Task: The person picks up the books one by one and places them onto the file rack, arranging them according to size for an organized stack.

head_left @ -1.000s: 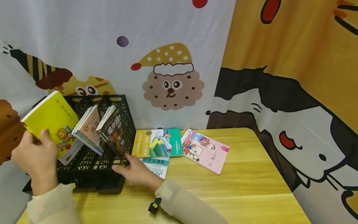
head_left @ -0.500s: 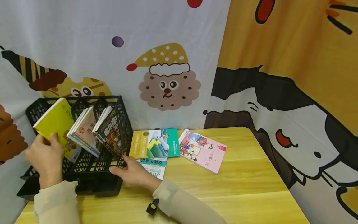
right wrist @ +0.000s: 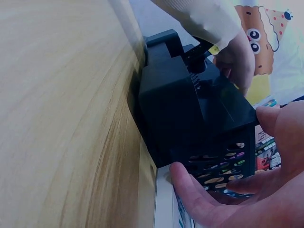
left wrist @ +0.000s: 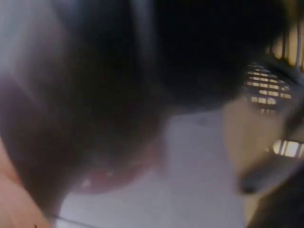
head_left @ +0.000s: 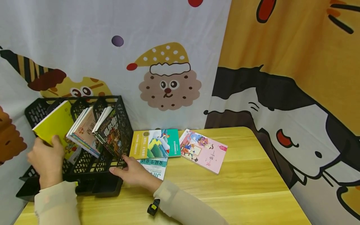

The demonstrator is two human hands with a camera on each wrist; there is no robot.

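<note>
A yellow book [head_left: 57, 123] with a cartoon cover leans back in the left compartment of a black slotted book rack [head_left: 107, 188]. My left hand [head_left: 47, 160] grips its lower left edge, thumb on the cover. At the rack's front right corner, my right hand [head_left: 135, 172] holds on; in the right wrist view its thumb rests on the top edge and its fingers lie against the perforated side. Pale-spined books [head_left: 87, 131] fill the middle compartment and dark-covered books [head_left: 108, 134] the right one. The left wrist view is dark and blurred.
Right of the rack, a yellow-and-green book [head_left: 156, 143] lies partly over a white-and-teal book [head_left: 157, 167]. A pink book [head_left: 203, 151] lies beside them on the wooden table [head_left: 239, 187]. A printed curtain [head_left: 168, 25] hangs behind.
My left hand has lowered the yellow book into the left compartment, moving it down. Little moves in the last half second. The right hand has stayed at the rack's corner.
</note>
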